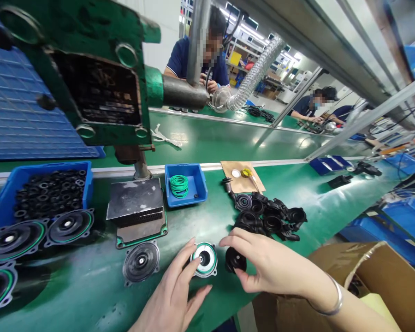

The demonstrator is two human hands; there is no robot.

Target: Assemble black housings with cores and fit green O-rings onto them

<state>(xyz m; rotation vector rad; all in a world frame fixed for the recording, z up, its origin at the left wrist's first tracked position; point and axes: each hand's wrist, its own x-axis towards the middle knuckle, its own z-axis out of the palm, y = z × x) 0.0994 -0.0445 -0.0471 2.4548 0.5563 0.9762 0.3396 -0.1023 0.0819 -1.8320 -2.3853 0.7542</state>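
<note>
Green-ringed, round pale cover with a dark centre (pixel 212 264) lies on the glossy green bench (pixel 100 288) between the hands; the left hand (pixel 175 287), fingers and thumb spread, touches its left side. The right hand (pixel 263 258) pinches a round black part (pixel 235 259) between thumb and fingers, beside that cover, with heaped black housings (pixel 273 223) beyond this hand and a dark grey round cover (pixel 134 265) left of the left hand.

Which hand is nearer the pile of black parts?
Right. The right hand is just in front of the pile of black parts, thumb and finger around a black round part; the left hand is farther left, at the green-ringed disc.
</note>
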